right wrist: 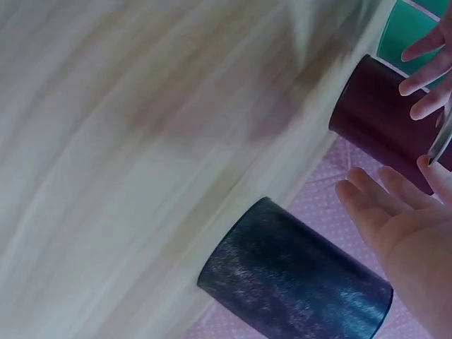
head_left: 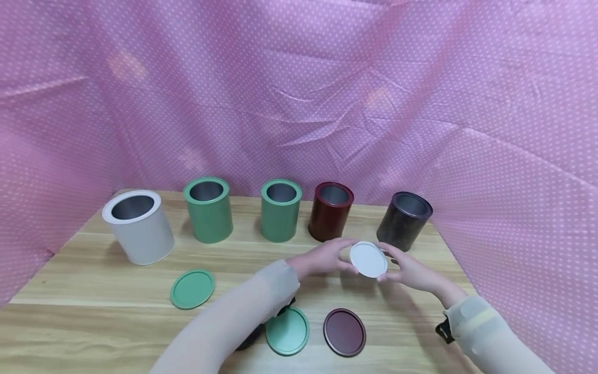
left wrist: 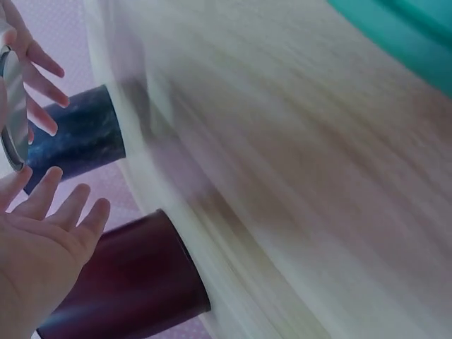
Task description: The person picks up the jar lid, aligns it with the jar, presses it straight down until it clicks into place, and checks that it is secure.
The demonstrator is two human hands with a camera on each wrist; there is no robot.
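A round white lid (head_left: 368, 259) is held above the table between both hands, its flat face turned up toward the head camera. My left hand (head_left: 324, 257) grips its left edge with thumb and fingers. On the opposite edge, the right hand (head_left: 412, 268) pinches it the same way. Just behind the hands stand an open dark red can (head_left: 329, 221) and an open black can (head_left: 403, 228). Both wrist views show the lid's thin rim between the fingertips, partly cut off by the frame edge.
An open white can (head_left: 147, 236) and two open green cans (head_left: 210, 222) stand farther left. On the wooden table lie a green lid (head_left: 192, 289), a lighter green lid (head_left: 287, 332) and a maroon lid (head_left: 344, 332). The left forearm partly hides a black lid (head_left: 250, 338). Pink dotted cloth hangs around.
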